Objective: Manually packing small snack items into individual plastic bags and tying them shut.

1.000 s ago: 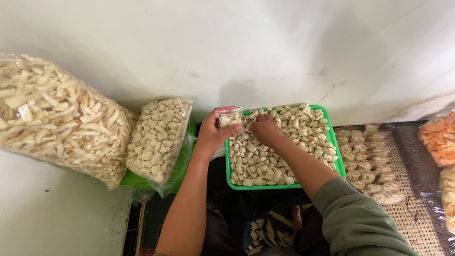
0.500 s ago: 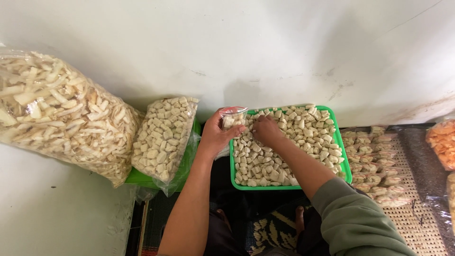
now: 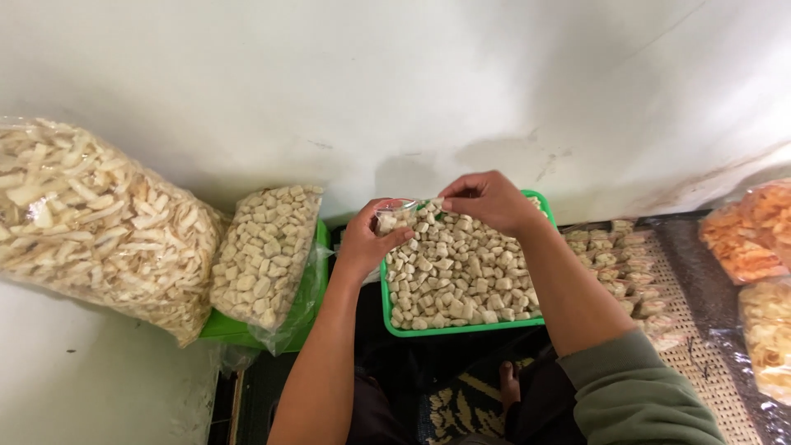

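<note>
Small clear bag (image 3: 397, 216), partly filled with pale cubes, sits pinched in the left hand (image 3: 367, 243) at the tray's far left corner. Its mouth runs left to right, toward the right hand (image 3: 490, 200), which meets it from the right with fingertips closed on the mouth's edge, apparently with a cube or two. So both hands are together on the one bag, touching across its opening; left holds it from below, right comes in from above. The bag lies directly in front of the hands, above the green tray (image 3: 461, 330); neither hand is nearer, both are on it.

Tray: one, heaped with loose cubes, too many to count. Left of it: one sealed big bag of the same cubes (image 3: 268, 251), leaning on a second green tray (image 3: 239, 330). Further left: one larger bag of pale strips (image 3: 95, 222). Right of the tray: a woven mat (image 3: 709, 371) carrying a row of small filled packets (image 3: 626, 264), count unclear. Far right edge: two bags of chips, orange (image 3: 746, 231) and yellowish (image 3: 770, 338).
</note>
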